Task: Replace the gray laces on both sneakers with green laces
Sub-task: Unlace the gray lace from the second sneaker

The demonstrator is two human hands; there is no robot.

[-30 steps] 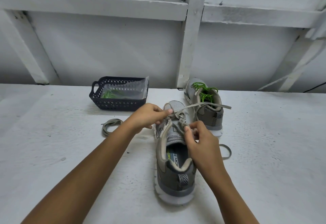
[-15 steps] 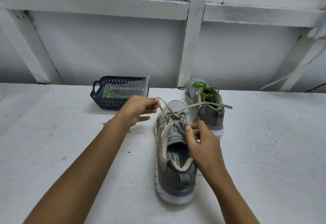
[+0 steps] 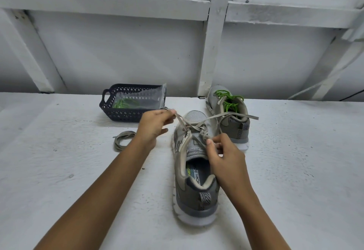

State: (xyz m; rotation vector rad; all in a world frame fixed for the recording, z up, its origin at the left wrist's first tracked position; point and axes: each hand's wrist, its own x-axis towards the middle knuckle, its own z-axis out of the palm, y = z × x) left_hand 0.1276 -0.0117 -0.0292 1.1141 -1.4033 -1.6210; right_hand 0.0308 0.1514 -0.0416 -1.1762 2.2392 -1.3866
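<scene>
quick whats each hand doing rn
Left hand: closed, pinching the gray lace pulled up from the near sneaker.
Right hand: closed, pinching the same lace at the eyelets.

Both arms are showing bare: the left forearm (image 3: 102, 190) and the right forearm (image 3: 254, 210) are running uncovered from the lower edge up to the wrists. The left grip (image 3: 155, 125) and right grip (image 3: 226, 159) are showing bare too, and the right thumbnail (image 3: 210, 142) is looking trimmed short.
</scene>
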